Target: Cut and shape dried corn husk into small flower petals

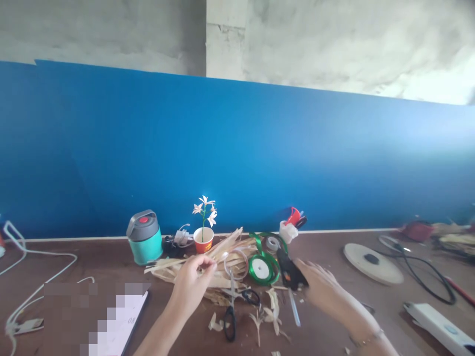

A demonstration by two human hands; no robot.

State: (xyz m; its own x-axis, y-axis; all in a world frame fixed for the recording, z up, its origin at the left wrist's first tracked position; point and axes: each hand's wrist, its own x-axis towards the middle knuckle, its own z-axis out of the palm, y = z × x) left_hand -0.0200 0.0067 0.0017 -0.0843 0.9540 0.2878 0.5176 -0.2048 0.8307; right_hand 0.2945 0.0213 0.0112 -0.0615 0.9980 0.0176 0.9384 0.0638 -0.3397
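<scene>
My left hand (pixel 195 278) is raised over pale dried husk strips (pixel 163 271), thumb and fingertips pinched together; anything between them is too small to make out. My right hand (pixel 321 287), smeared by motion, is against a black hot glue gun (pixel 291 269) with an orange mark; its grip is unclear. From the gun's lower end a translucent glue stick (pixel 294 307) points toward me. Scissors (pixel 230 301) with black handles lie open between my hands. Green ribbon on a spool (pixel 261 268) and a grey tape roll (pixel 272 244) lie beside the gun. Cut husk pieces (pixel 273 311) are scattered in front.
A red paper cup (pixel 204 241) holds a pale flower (pixel 205 201) near the blue partition (pixel 237 148). Left stand a teal flask (pixel 146 242) and a phone (pixel 122 321). Right are a round lid (pixel 372 263), a black cable (pixel 426 267) and a white power strip (pixel 440 326).
</scene>
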